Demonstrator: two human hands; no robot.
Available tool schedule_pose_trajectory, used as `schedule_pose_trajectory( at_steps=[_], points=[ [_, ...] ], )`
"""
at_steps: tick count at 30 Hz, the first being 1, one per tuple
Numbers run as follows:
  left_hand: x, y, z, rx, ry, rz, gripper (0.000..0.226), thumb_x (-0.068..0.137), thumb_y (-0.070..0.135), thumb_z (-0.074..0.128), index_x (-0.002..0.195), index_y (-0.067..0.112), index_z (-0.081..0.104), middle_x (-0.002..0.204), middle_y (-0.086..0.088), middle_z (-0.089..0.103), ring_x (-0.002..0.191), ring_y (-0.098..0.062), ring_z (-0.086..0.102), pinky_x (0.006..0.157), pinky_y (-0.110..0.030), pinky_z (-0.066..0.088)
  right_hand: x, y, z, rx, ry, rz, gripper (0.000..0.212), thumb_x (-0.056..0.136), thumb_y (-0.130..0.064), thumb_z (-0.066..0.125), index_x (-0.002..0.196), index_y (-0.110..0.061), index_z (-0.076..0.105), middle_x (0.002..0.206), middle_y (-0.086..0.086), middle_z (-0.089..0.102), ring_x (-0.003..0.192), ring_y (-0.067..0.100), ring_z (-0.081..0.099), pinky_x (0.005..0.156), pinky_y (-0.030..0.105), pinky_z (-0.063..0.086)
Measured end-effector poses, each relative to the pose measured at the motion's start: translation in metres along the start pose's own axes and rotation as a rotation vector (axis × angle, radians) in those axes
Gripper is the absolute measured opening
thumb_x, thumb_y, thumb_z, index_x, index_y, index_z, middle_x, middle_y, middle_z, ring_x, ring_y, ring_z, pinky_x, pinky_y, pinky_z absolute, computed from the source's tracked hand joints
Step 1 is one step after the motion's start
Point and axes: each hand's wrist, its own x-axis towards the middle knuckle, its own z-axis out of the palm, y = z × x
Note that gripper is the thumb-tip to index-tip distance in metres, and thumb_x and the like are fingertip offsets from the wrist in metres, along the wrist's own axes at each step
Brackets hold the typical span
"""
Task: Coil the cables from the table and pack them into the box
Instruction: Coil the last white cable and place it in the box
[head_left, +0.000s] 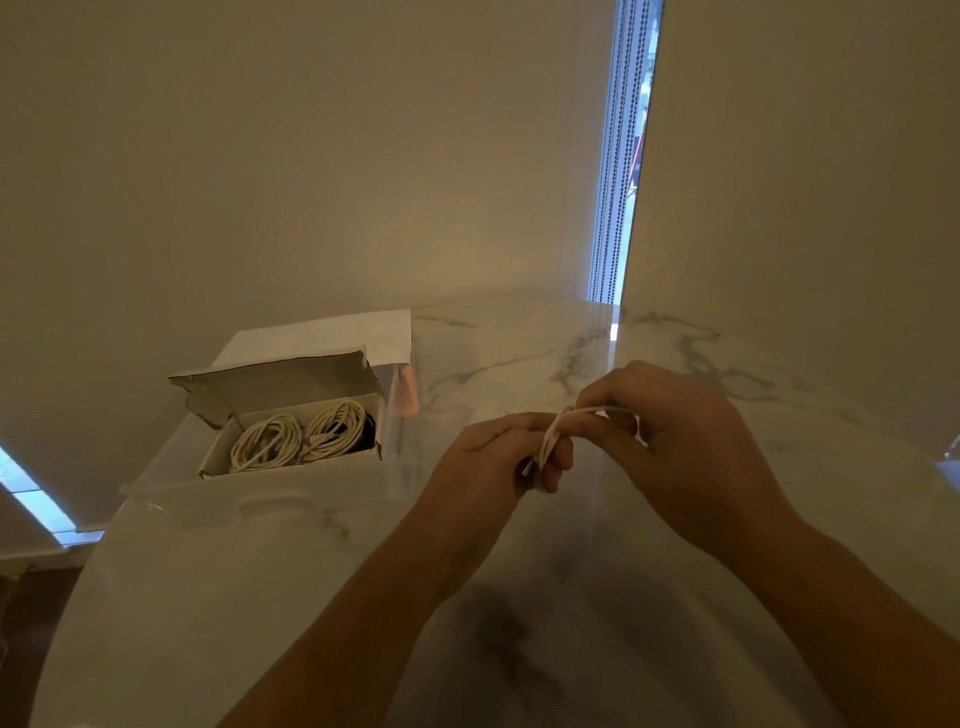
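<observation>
A white cable (551, 435) is bunched in a small coil above the marble table (519, 597). My left hand (493, 457) grips the coil with curled fingers. My right hand (680, 441) pinches a strand of the same cable that runs from the coil to its fingers. The open cardboard box (218, 457) stands to the left on a white platform, its lid (280, 382) tilted up at the back. Two coiled white cables (298, 436) lie side by side inside it, with something dark at the right end.
The box rests on a clear acrylic stand (208, 491) at the table's left. White paper or card (337, 332) lies behind the box. A blind with bead chains (618, 156) hangs at the back right. The table's rounded left edge (78, 597) drops off.
</observation>
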Motion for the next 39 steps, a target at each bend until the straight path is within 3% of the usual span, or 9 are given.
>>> schedule_pose_trajectory(
  at_steps=[4, 8, 14, 18, 22, 27, 33, 36, 39],
  points=[
    [-0.002, -0.003, 0.003, -0.113, 0.018, -0.045, 0.035, 0.102, 0.003, 0.034, 0.097, 0.004, 0.068, 0.076, -0.008, 0.059, 0.069, -0.018, 0.051, 0.068, -0.026, 0.045, 0.002, 0.007, 0.002, 0.008, 0.058, 0.022, 0.021, 0.094, -0.039, 0.051, 0.096, -0.029, 0.069, 0.085, -0.016, 0.057, 0.075, -0.004, 0.049, 0.067, 0.005, 0.034],
    [-0.003, -0.007, 0.004, -0.140, -0.014, -0.046, 0.040, 0.105, 0.007, 0.032, 0.105, 0.009, 0.072, 0.076, -0.002, 0.064, 0.069, -0.014, 0.055, 0.068, -0.021, 0.049, 0.004, 0.018, 0.004, -0.004, 0.099, 0.079, 0.025, 0.095, -0.041, 0.048, 0.100, -0.028, 0.069, 0.087, -0.014, 0.057, 0.081, -0.001, 0.050, 0.068, 0.005, 0.034],
    [-0.008, -0.003, 0.001, -0.305, -0.039, -0.043, 0.037, 0.103, 0.007, 0.034, 0.115, -0.002, 0.068, 0.086, -0.012, 0.061, 0.076, -0.017, 0.054, 0.069, -0.021, 0.049, 0.005, 0.024, 0.005, 0.016, 0.128, 0.144, 0.019, 0.095, -0.039, 0.054, 0.097, -0.029, 0.070, 0.082, -0.011, 0.058, 0.073, 0.003, 0.051, 0.061, 0.014, 0.033],
    [-0.007, 0.000, 0.003, -0.311, -0.027, -0.027, 0.037, 0.101, 0.009, 0.036, 0.114, -0.008, 0.066, 0.076, -0.007, 0.058, 0.067, -0.013, 0.051, 0.068, -0.022, 0.047, 0.006, 0.030, 0.004, 0.032, 0.103, 0.167, 0.018, 0.093, -0.041, 0.056, 0.096, -0.033, 0.071, 0.082, -0.013, 0.060, 0.073, 0.004, 0.053, 0.062, 0.016, 0.036],
    [-0.008, -0.003, 0.000, -0.311, 0.066, 0.029, 0.030, 0.101, 0.008, 0.045, 0.106, -0.007, 0.070, 0.081, -0.012, 0.060, 0.069, -0.013, 0.050, 0.069, -0.022, 0.047, 0.008, 0.035, 0.002, 0.112, 0.043, 0.197, 0.015, 0.092, -0.042, 0.060, 0.095, -0.038, 0.073, 0.082, -0.015, 0.064, 0.077, 0.005, 0.056, 0.065, 0.019, 0.041],
    [-0.006, 0.003, -0.006, -0.609, 0.041, -0.043, 0.043, 0.096, 0.013, 0.049, 0.124, -0.019, 0.053, 0.076, -0.005, 0.057, 0.065, -0.009, 0.049, 0.065, -0.020, 0.046, 0.009, 0.031, 0.004, 0.218, -0.045, 0.247, 0.014, 0.091, -0.043, 0.061, 0.097, -0.044, 0.074, 0.091, -0.026, 0.070, 0.082, -0.004, 0.060, 0.066, 0.011, 0.040],
    [-0.006, 0.008, -0.020, -0.935, 0.056, -0.097, 0.045, 0.098, 0.020, 0.042, 0.132, -0.008, 0.053, 0.082, -0.001, 0.051, 0.070, -0.007, 0.045, 0.068, -0.019, 0.044, 0.000, 0.010, 0.018, 0.127, -0.126, 0.224, 0.023, 0.095, -0.036, 0.059, 0.115, -0.042, 0.069, 0.072, -0.033, 0.054, 0.077, -0.015, 0.054, 0.065, 0.003, 0.038],
    [-0.005, 0.007, -0.025, -1.023, 0.085, -0.095, 0.045, 0.100, 0.020, 0.041, 0.133, -0.008, 0.052, 0.084, -0.002, 0.054, 0.070, -0.007, 0.048, 0.068, -0.016, 0.048, -0.004, -0.004, 0.026, 0.098, -0.127, 0.174, 0.020, 0.096, -0.037, 0.055, 0.113, -0.046, 0.063, 0.069, -0.028, 0.053, 0.069, -0.009, 0.055, 0.062, 0.011, 0.039],
    [-0.003, 0.006, -0.028, -1.067, 0.126, -0.082, 0.048, 0.096, 0.017, 0.047, 0.135, -0.010, 0.049, 0.089, -0.005, 0.056, 0.075, -0.007, 0.051, 0.074, -0.015, 0.050, -0.009, -0.013, 0.032, 0.091, -0.171, 0.166, 0.025, 0.098, -0.034, 0.052, 0.113, -0.024, 0.070, 0.076, -0.013, 0.060, 0.066, 0.002, 0.053, 0.066, 0.021, 0.045]
  ],
)
